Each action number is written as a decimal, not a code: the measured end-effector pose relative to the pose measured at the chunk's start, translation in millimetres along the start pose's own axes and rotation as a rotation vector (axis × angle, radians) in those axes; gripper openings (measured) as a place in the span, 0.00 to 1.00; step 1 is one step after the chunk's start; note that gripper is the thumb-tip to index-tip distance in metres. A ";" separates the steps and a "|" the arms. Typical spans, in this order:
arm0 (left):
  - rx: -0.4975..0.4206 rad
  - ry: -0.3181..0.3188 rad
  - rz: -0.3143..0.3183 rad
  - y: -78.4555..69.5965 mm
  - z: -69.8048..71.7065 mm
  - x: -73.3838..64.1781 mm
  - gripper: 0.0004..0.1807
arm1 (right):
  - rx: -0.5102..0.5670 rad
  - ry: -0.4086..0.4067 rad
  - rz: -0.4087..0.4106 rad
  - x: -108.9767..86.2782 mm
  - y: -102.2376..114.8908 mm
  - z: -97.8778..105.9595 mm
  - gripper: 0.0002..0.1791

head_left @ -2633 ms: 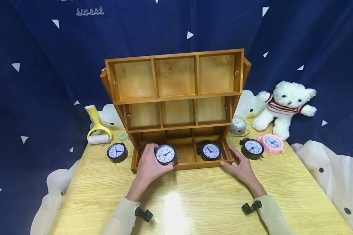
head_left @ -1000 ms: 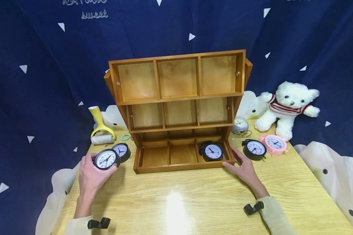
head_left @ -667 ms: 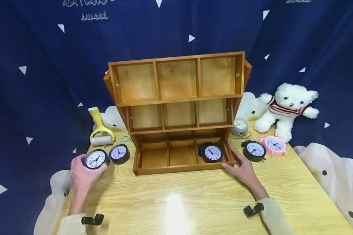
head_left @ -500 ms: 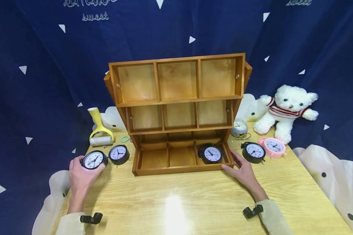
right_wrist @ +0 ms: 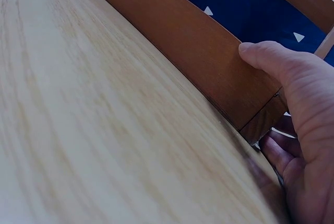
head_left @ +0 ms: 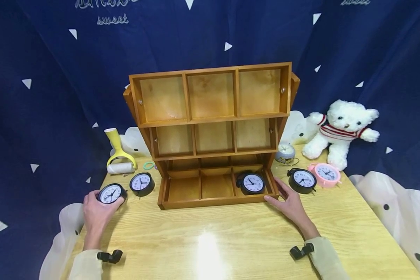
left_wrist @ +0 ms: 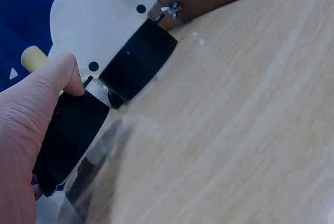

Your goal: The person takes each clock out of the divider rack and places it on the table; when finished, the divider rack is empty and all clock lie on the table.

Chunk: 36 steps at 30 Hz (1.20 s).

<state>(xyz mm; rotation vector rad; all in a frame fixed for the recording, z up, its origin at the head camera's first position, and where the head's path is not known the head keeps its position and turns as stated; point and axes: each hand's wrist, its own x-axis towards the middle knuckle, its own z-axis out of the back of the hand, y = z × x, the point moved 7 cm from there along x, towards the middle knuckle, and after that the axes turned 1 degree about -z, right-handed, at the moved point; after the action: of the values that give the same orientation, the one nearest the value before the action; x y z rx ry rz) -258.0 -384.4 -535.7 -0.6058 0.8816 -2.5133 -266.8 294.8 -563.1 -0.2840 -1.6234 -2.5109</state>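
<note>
My left hand [head_left: 99,210] holds a round black alarm clock [head_left: 111,193] by its rim at the table's left side, thumb at the near edge. In the left wrist view this clock [left_wrist: 73,132] is tilted, with its lower edge close over the table. A second black alarm clock [head_left: 142,184] stands just right of it. At the centre is a tiered wooden organizer box [head_left: 217,202] with open compartments. My right hand [head_left: 289,202] grips its front right corner, thumb on the front board [right_wrist: 209,51] and fingers round the side. Another black alarm clock [head_left: 253,183] sits in the bottom right compartment.
On the right stand a black alarm clock [head_left: 302,181], a pink alarm clock [head_left: 325,174], a grey-blue clock [head_left: 285,151] and a white teddy bear [head_left: 341,124]. A yellow lint roller [head_left: 120,155] and a green ring [head_left: 148,165] lie back left. A blue curtain [head_left: 210,35] hangs behind.
My left hand has carried its clock from over the bottom tier's left side out to the table's left side and lowered it beside the other clock. The right hand keeps its place on the box.
</note>
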 end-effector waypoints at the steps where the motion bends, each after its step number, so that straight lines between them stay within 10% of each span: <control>1: 0.001 0.008 0.005 1.4 -1.7 1.0 0.49 | 0.004 0.004 -0.001 0.2 3.2 0.4 0.45; 23: -0.013 0.090 -0.040 -2.3 -5.8 10.3 0.53 | 0.003 0.000 0.006 2.3 -15.0 -0.2 0.45; 31: -0.262 -0.152 -0.204 -47.5 5.7 -8.9 0.47 | 0.017 0.002 0.014 0.3 -11.8 0.2 0.45; 36: -0.330 -0.140 -0.368 -90.1 -10.9 -29.4 0.43 | 0.022 -0.002 0.009 2.2 -9.9 1.0 0.45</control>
<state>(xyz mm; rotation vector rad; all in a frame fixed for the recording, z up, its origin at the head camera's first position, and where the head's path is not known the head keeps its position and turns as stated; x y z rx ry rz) -260.2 -299.8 -491.8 -1.1270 1.2383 -2.6118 -270.9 299.8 -571.0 -0.2914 -1.6459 -2.4853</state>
